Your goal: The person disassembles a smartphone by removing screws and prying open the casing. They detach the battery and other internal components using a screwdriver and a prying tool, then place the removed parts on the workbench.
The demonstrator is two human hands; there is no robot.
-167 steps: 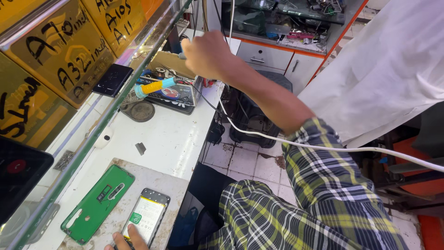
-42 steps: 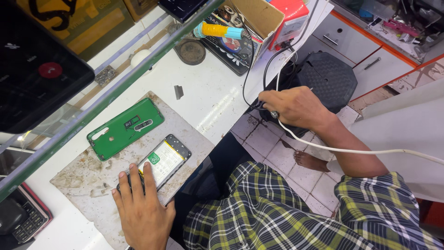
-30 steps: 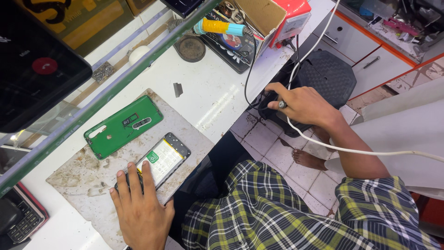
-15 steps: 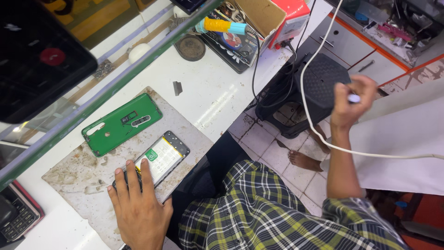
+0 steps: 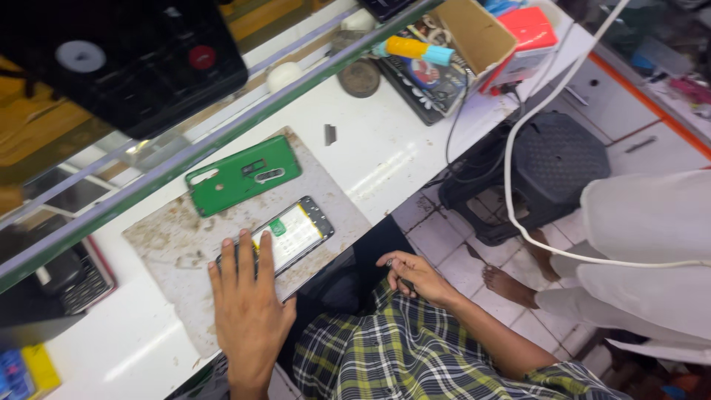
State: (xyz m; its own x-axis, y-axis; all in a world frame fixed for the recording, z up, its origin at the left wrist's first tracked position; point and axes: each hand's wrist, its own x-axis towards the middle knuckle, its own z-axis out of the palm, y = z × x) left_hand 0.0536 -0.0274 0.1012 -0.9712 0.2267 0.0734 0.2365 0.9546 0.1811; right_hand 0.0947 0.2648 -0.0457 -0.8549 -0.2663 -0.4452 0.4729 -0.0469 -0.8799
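While my left hand [image 5: 248, 304] lies flat with its fingers spread, the fingertips press down on the near end of the opened phone [image 5: 285, 235], pinning it without closing around it. That phone lies face down with its back off: a dark frame around a pale inner panel with a small green patch, slanting away from my fingers on the stained work board [image 5: 167, 248]. Just beyond it, apart from it, lies the green back cover [image 5: 243, 176], its camera cutout showing. My right hand [image 5: 415, 275] rests at my lap over the plaid shirt [image 5: 385, 348], fingers curled loosely; something small and dark may sit between them, but I cannot tell. Farther off to that side, a white cable [image 5: 518, 222] loops past a black stool [image 5: 559, 159], and another person in white clothing [image 5: 652, 244] stands barefoot on the tiles.
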